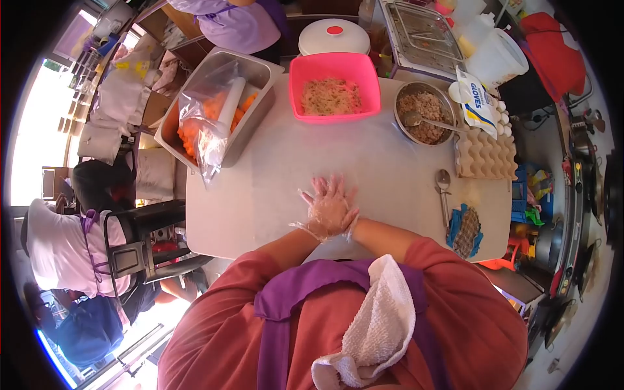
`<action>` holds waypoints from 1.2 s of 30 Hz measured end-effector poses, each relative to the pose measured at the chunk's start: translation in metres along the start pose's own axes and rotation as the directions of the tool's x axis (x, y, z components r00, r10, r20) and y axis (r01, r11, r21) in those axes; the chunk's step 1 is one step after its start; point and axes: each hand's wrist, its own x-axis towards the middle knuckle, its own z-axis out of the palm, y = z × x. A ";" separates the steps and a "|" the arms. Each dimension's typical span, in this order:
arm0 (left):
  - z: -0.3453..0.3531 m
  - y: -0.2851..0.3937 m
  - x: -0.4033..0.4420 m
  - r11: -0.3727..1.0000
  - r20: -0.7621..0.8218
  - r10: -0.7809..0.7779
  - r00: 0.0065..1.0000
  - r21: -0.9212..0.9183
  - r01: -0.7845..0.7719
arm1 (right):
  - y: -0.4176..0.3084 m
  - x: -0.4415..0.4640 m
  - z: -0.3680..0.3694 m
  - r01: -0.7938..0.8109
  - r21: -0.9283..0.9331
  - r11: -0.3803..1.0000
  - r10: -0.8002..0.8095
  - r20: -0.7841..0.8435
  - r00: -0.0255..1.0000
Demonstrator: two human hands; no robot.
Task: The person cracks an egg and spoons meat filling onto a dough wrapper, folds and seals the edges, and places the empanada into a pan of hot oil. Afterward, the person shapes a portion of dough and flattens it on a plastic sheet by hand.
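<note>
My left hand (318, 211) and my right hand (344, 220) overlap in front of my chest, above the pale tabletop (273, 169). Thin clear plastic gloves cover both. Their fingers are stretched out and point away from me, some of them spread. Where the palms meet, the view is blocked, so I cannot tell whether anything lies between them. Beyond the hands stands a pink square tub (335, 118) holding a pale shredded mixture (330, 97). To its right, a round metal bowl (406, 133) contains a brown minced mixture (426, 107) with a spoon (429, 121) in it.
At the back left, a steel pan (257, 120) holds orange pieces and a plastic bag (209, 136). Egg trays (484, 156) and a glove packet (476, 104) lie right, above a loose spoon (443, 188) and cloths (464, 231). Other people (71, 250) are at the left and back.
</note>
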 end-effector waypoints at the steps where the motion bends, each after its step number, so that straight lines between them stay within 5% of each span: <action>1: 0.000 0.000 -0.001 1.000 0.003 -0.010 1.000 -0.002 0.010 | 0.002 0.000 -0.001 0.005 0.038 0.999 -0.005 0.006 1.000; 4: -0.002 -0.001 0.001 0.993 0.015 -0.071 0.997 -0.099 0.072 | 0.010 0.009 0.013 0.024 0.146 0.989 -0.028 0.026 0.999; 10: 0.010 -0.009 0.003 0.992 -0.046 0.041 0.998 -0.119 -0.046 | 0.024 -0.009 -0.011 0.050 0.345 0.937 -0.077 0.063 0.995; 13: -0.009 -0.009 -0.007 0.949 0.055 -0.035 0.998 -0.311 0.050 | 0.029 -0.002 -0.009 0.070 0.438 0.896 -0.118 0.084 0.989; 15: 0.002 -0.021 -0.013 0.937 -0.158 -0.154 0.975 -0.338 0.093 | 0.024 0.002 0.002 0.081 0.473 0.877 -0.143 0.096 0.985; 17: 0.013 -0.033 -0.016 0.921 -0.364 -0.257 0.895 -0.372 0.113 | -0.006 0.004 -0.006 0.153 -0.204 0.967 -0.084 0.313 0.946; 19: -0.009 -0.044 -0.024 0.912 -0.472 -0.308 0.826 -0.394 0.115 | -0.040 0.006 -0.021 0.294 -0.766 0.572 0.098 0.420 0.902; 20: -0.032 -0.060 -0.034 0.931 -0.646 -0.354 0.676 -0.315 0.187 | -0.049 0.006 -0.023 0.359 -0.899 0.250 0.205 0.412 0.888; 21: -0.064 -0.075 -0.047 0.929 -0.791 -0.358 0.496 -0.248 0.275 | -0.050 0.006 -0.023 0.364 -0.898 0.245 0.202 0.415 0.887; 23: -0.124 -0.098 -0.066 0.858 -0.687 -0.465 0.559 -0.195 0.475 | -0.053 0.004 -0.020 0.343 -0.863 0.370 0.012 0.374 0.927; 25: -0.156 -0.123 -0.076 0.757 -0.553 -0.599 0.579 -0.156 0.635 | -0.053 0.004 -0.019 0.345 -0.863 0.369 0.003 0.373 0.928; 29: -0.146 -0.179 -0.087 0.837 -0.626 -0.502 0.597 -0.177 0.518 | -0.053 0.008 -0.022 0.371 -0.843 0.390 -0.010 0.398 0.917; 31: -0.178 -0.173 -0.105 0.697 -0.404 -0.702 0.587 -0.558 0.450 | -0.053 0.012 -0.023 0.339 -0.832 0.440 0.045 0.397 0.917; 32: -0.187 -0.173 -0.113 0.703 -0.407 -0.696 0.592 -0.554 0.445 | -0.054 0.015 -0.026 0.307 -0.820 0.484 0.104 0.402 0.910; 33: -0.196 -0.177 -0.122 0.636 -0.411 -0.746 0.525 -0.675 0.375 | -0.049 0.019 -0.030 0.302 -0.823 0.481 0.102 0.394 0.913; 35: -0.195 -0.196 -0.130 0.556 -0.458 -0.802 0.384 -0.807 0.199 | -0.033 0.029 -0.034 0.071 -0.568 0.820 0.137 0.317 0.939; 36: -0.184 -0.218 -0.126 0.557 -0.506 -0.808 0.303 -0.823 0.110 | -0.037 0.031 -0.032 0.071 -0.569 0.819 0.135 0.311 0.941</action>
